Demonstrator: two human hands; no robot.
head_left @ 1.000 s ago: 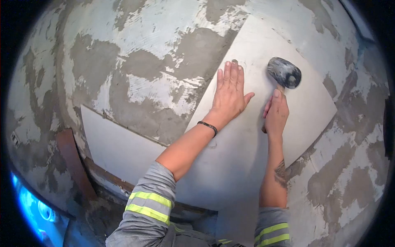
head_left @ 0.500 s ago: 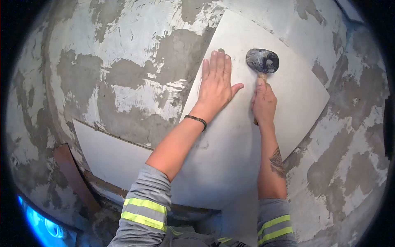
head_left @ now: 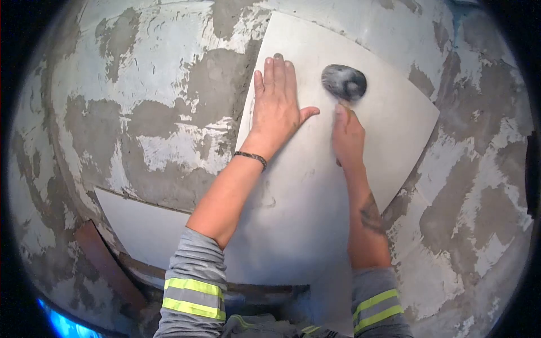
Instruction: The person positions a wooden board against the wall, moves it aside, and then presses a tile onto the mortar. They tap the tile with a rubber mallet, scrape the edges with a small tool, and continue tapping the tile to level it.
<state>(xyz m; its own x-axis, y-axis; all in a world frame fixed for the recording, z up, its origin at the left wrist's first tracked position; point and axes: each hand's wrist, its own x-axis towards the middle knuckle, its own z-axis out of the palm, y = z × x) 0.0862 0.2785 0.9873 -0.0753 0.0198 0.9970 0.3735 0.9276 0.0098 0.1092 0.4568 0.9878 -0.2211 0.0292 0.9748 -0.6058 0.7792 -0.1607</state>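
Note:
My left hand (head_left: 275,107) lies flat on a large white tile (head_left: 389,129), near its left edge, with the fingers stretched upward and the thumb out to the right. A dark bracelet circles that wrist. In my right hand (head_left: 348,137) is a rubber mallet (head_left: 344,83), its wooden handle wrapped by the fingers. The black, scuffed mallet head overlaps the upper part of the tile and is slightly blurred.
Lower left, another white tile (head_left: 141,228) sits against the wall. Patchy grey wall (head_left: 169,124) with mortar smears surrounds the tiles. A brown board (head_left: 107,265) leans at the lower left, near a bright blue object (head_left: 67,327) at the corner.
The whole view has shifted, so tile and hands appear further left. My right hand and the mallet have moved slightly and blur a little; my left hand keeps its place on the tile.

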